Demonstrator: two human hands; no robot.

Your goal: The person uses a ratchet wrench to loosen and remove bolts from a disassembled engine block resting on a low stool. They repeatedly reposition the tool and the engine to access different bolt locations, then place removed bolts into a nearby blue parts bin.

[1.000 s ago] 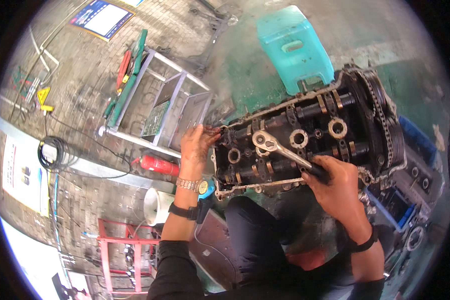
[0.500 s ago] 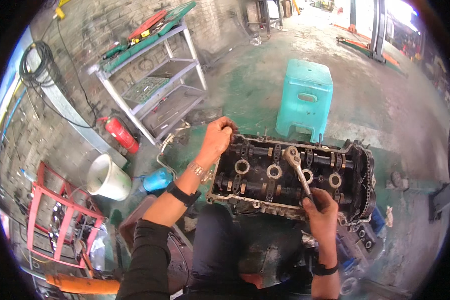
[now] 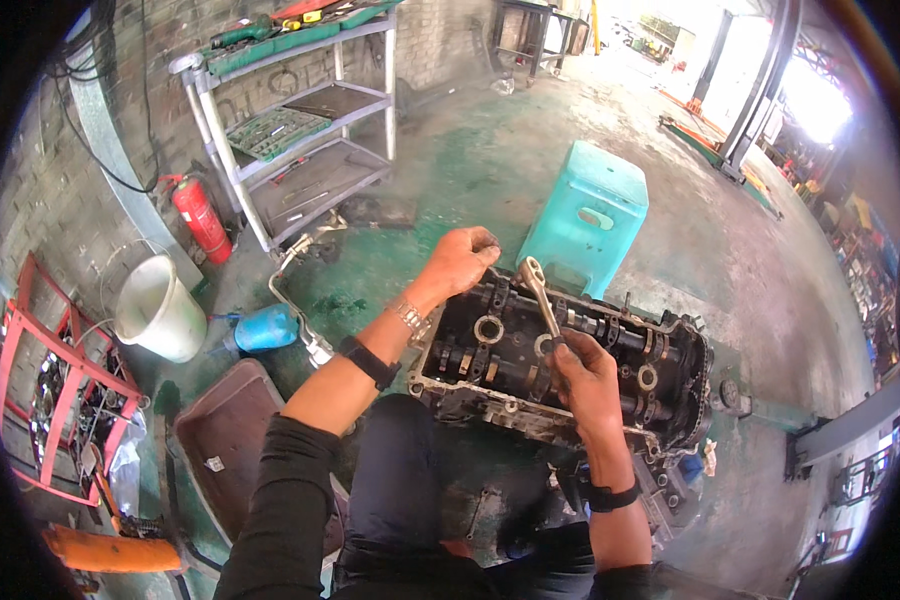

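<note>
I have the left hand (image 3: 458, 262) at the cylinder head (image 3: 518, 352), by its far left corner, fingers curled in; holding anything, I can't tell. The ratchet wrench (image 3: 541, 299), firmly wrapped by the right hand (image 3: 587, 378), has swung closer, within the left's reach.

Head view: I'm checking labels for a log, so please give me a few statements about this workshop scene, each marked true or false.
1. The right hand holds a ratchet wrench. True.
2. The red fire extinguisher is left of the turquoise stool. True.
3. The turquoise stool lies on its side. False: it stands upright.
4. The bucket is black. False: the bucket is whitish.
5. The left hand is left of the ratchet wrench. True.
</note>
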